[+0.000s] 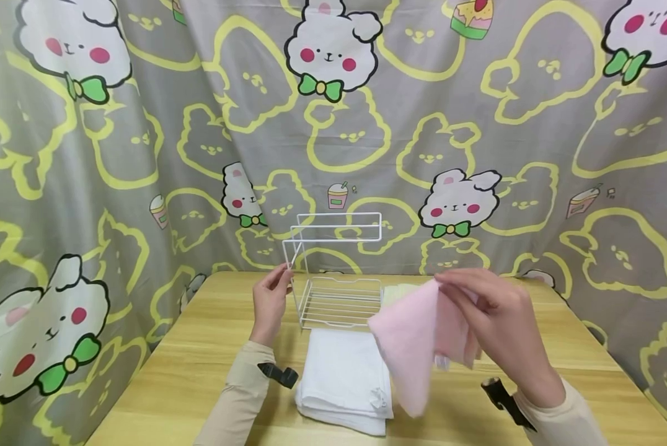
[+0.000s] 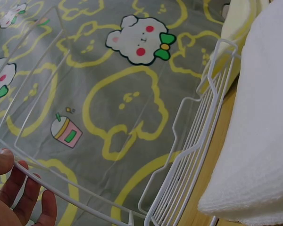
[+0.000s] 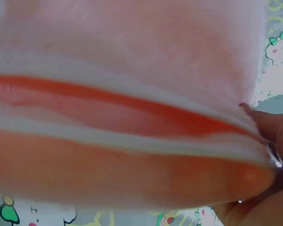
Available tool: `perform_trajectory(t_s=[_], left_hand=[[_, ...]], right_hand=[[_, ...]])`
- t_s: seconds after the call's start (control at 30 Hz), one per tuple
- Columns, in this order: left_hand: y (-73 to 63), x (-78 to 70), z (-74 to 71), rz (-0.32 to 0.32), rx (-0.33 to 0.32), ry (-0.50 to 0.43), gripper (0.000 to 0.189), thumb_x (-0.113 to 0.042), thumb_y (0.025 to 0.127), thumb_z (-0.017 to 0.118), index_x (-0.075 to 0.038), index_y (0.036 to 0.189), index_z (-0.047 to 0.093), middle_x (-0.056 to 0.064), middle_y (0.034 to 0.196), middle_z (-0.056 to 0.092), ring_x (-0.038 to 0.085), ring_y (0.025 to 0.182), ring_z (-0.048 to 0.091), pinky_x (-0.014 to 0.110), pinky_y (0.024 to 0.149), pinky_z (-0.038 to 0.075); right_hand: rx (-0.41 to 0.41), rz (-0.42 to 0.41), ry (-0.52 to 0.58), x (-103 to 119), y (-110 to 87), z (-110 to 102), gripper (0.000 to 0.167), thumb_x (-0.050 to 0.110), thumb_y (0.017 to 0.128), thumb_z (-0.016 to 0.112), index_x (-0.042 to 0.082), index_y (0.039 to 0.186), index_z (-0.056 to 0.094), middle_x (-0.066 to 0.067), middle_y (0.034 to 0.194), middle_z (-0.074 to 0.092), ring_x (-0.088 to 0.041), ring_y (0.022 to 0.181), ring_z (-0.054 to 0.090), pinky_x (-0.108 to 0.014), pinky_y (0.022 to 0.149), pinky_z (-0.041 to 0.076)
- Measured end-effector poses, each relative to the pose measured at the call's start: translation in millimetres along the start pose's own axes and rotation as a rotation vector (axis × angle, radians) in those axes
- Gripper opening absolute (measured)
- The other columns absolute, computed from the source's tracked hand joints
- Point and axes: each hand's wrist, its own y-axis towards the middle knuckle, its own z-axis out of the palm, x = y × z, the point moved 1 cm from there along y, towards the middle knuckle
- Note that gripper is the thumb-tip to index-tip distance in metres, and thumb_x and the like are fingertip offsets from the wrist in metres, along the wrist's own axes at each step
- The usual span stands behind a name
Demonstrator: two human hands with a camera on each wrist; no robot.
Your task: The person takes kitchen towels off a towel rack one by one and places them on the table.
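A white wire rack (image 1: 341, 302) stands on the table, with its shelf low and its upper bars (image 1: 336, 240) raised on the left side. At that side, the thumb and fingers of my left hand (image 1: 271, 300) hold an upright wire; the wire also runs past the fingers (image 2: 30, 188) in the left wrist view. By one edge my right hand (image 1: 503, 322) pinches a pink towel (image 1: 408, 341), which hangs folded above the table. The towel fills most of the right wrist view, blurred, with part of the right hand (image 3: 269, 136) at the edge.
A folded white towel (image 1: 341, 375) lies on the table in front of the rack. Pale yellow cloth (image 1: 395, 292) is beside the rack's right end, partly hidden by the pink towel. A patterned grey curtain (image 1: 344, 142) hangs behind the wooden table (image 1: 199, 347).
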Motion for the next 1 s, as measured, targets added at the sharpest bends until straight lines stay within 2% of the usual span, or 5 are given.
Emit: perform_trajectory(t_s=[0.13,0.4,0.7,0.8,1.0], left_hand=[[-1.0,-0.7,-0.4,0.007,0.0,0.001,0.033,-0.013,0.099,0.069,0.003,0.128,0.068,0.017,0.11,0.072,0.01,0.088,0.065,0.019,0.078,0.06],[-1.6,-0.1,-0.6,-0.017,0.006,0.013,0.032,-0.015,0.099,0.07,-0.001,0.128,0.069,0.001,0.103,0.073,0.007,0.089,0.064,0.018,0.079,0.059],[-1.3,-6.3,0.2,-0.015,0.004,0.019,0.033,-0.015,0.099,0.07,0.0,0.128,0.069,0.003,0.103,0.073,0.011,0.09,0.065,0.022,0.081,0.061],[-0.7,-6.1,0.4,-0.006,-0.005,0.019,0.032,-0.014,0.099,0.07,0.0,0.127,0.07,0.008,0.106,0.074,0.01,0.089,0.065,0.021,0.08,0.061],[1.5,1.2,0.0,-0.003,-0.002,0.003,0.03,-0.013,0.098,0.07,0.0,0.126,0.071,-0.006,0.097,0.073,0.007,0.085,0.064,0.018,0.076,0.059]], right_hand=[[0.046,0.005,-0.031,-0.8,-13.5,-4.9,0.039,-0.014,0.075,0.081,0.011,0.105,0.081,-0.005,0.102,0.078,0.005,0.086,0.059,-0.008,0.059,0.043],[0.127,-0.003,-0.064,-2.1,-43.1,-10.0,0.04,-0.01,0.073,0.082,0.013,0.105,0.081,0.0,0.1,0.078,0.01,0.104,0.064,-0.005,0.092,0.049],[0.225,0.108,0.019,3.4,-66.4,-9.4,0.046,-0.011,0.074,0.083,0.023,0.105,0.08,0.008,0.099,0.076,0.003,0.086,0.067,-0.006,0.071,0.052],[0.275,0.199,0.029,-9.9,-71.6,-4.5,0.036,-0.005,0.081,0.082,0.023,0.104,0.08,0.009,0.098,0.077,0.002,0.074,0.062,-0.009,0.063,0.051],[0.361,0.365,0.017,-46.3,-84.4,9.3,0.018,0.008,0.09,0.079,0.019,0.104,0.081,0.007,0.101,0.078,0.001,0.087,0.067,-0.018,0.072,0.059]])
